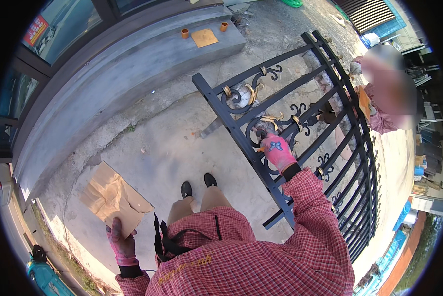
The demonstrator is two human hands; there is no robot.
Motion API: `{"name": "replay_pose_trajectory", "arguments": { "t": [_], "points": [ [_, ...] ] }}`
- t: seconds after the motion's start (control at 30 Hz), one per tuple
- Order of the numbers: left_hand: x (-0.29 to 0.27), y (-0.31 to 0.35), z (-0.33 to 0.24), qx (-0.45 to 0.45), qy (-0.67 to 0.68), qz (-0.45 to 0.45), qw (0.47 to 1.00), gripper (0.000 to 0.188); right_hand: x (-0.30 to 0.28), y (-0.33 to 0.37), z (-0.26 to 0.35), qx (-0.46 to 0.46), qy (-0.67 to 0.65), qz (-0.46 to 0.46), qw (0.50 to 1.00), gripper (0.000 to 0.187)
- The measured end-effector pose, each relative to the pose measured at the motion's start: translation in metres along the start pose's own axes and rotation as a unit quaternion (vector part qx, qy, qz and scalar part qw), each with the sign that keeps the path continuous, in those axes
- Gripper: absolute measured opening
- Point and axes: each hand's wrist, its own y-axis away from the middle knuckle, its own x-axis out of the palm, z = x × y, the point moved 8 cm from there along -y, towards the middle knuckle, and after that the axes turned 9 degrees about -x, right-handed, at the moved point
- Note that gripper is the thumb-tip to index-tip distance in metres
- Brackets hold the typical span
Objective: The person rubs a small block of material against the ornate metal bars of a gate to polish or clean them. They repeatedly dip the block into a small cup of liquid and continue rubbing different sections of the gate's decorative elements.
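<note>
My left hand (121,242), in a dirty pink glove, grips the lower edge of a creased piece of brown cardboard (114,193), thumb over its face. On the right, my right hand (278,152), in a pink glove with a blue mark on its back, is closed at the scrollwork of a black iron railing panel (220,112). Whatever its fingers hold is hidden beneath the hand. Just beyond it, a leaf ornament (271,121) on the scroll is gold-coloured; collars on nearby bars (296,122) are gold too.
A co-worker (386,98) in a pink checked top is at the panel's far side, near an orange-brown sheet (364,102). On the grey concrete step (132,64) stand two small orange-brown cups (185,33) beside a flat tan piece (204,38). A teal machine (44,271) is at lower left.
</note>
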Motion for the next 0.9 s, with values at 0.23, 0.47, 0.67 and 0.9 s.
{"name": "replay_pose_trajectory", "arguments": {
  "t": [0.23,0.47,0.67,0.9],
  "points": [
    [0.029,0.033,0.022,0.006,0.008,-0.009,1.000,0.044,-0.034,0.003,-0.008,-0.020,-0.124,-0.097,0.987,0.019],
    [0.027,0.049,0.027,0.019,0.036,-0.023,0.999,0.043,-0.009,0.019,-0.023,0.010,-0.054,0.025,0.998,0.016],
    [0.033,0.047,0.037,0.004,0.042,-0.027,0.999,0.043,-0.044,0.010,-0.008,-0.043,-0.250,-0.144,0.957,0.017],
    [0.038,0.046,0.035,0.009,0.051,-0.012,0.999,0.043,0.016,0.056,-0.039,0.009,-0.171,-0.078,0.982,0.023]
  ]
}}
